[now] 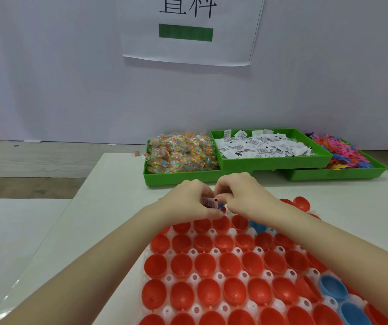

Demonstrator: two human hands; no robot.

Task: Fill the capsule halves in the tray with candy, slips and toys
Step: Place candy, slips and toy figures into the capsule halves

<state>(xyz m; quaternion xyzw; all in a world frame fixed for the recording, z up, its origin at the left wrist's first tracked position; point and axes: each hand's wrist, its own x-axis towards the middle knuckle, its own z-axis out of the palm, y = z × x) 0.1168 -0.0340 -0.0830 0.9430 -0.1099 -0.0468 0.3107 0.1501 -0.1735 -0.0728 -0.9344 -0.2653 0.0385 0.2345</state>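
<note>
Both hands meet over the far edge of the tray of red capsule halves. Left hand fingers curl round a small bundle: a printed slip and something blue (toy, probably). Right hand pinches at the same bundle. Judged light, flimsy, easily dropped; best held by fingertip pinch. White table, pale wall; green bins of candy, slips and toys stand behind.

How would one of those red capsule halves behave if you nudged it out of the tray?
A red half looks like a thin hollow shell, so probably very light. Its rounded bottom would likely rock or roll on the table. The glossy plastic may be slippery to pinch.
</note>
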